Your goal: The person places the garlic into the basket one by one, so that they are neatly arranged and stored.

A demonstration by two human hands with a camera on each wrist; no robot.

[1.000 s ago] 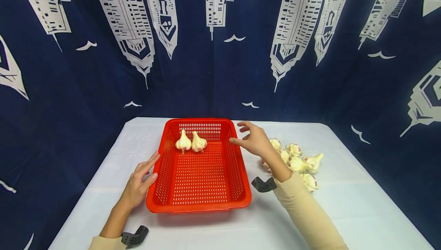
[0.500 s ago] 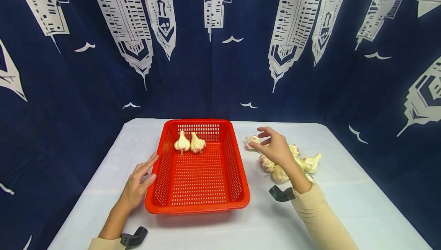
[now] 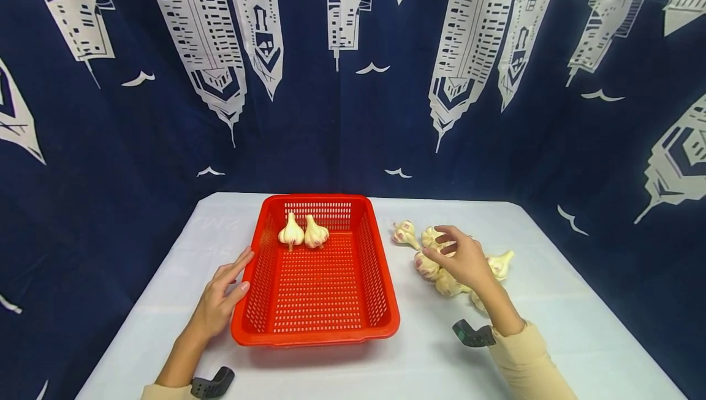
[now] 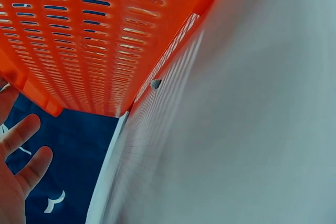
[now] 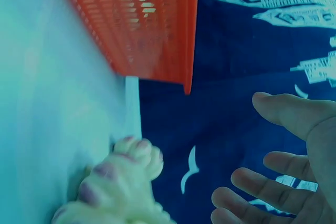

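Observation:
A red perforated basket (image 3: 320, 339) stands on the white table, with two garlic bulbs (image 3: 316, 233) side by side near its far end. Against the basket's left rim rests my left hand (image 3: 217, 302), fingers extended. My right hand (image 3: 466, 262) hovers over a group of garlic bulbs (image 3: 449, 283) right of the basket; its thumb and fingers are apart and hold nothing. In the right wrist view, the bulbs (image 5: 118, 182) lie below and left of the hand (image 5: 294, 177). The left wrist view shows fingers (image 4: 34, 169) beside the basket's side (image 4: 100, 40).
One garlic bulb (image 3: 405, 234) lies between the basket and the group. A dark blue curtain (image 3: 331, 124) with white building prints hangs behind the table (image 3: 551, 326). A dark wrist device (image 3: 473, 334) sits at my right wrist, another (image 3: 212, 383) at my left.
My right hand has moved right and nearer from the basket's right rim to above the garlic group, uncovering the single bulb beside the basket. My left hand stays at the left rim.

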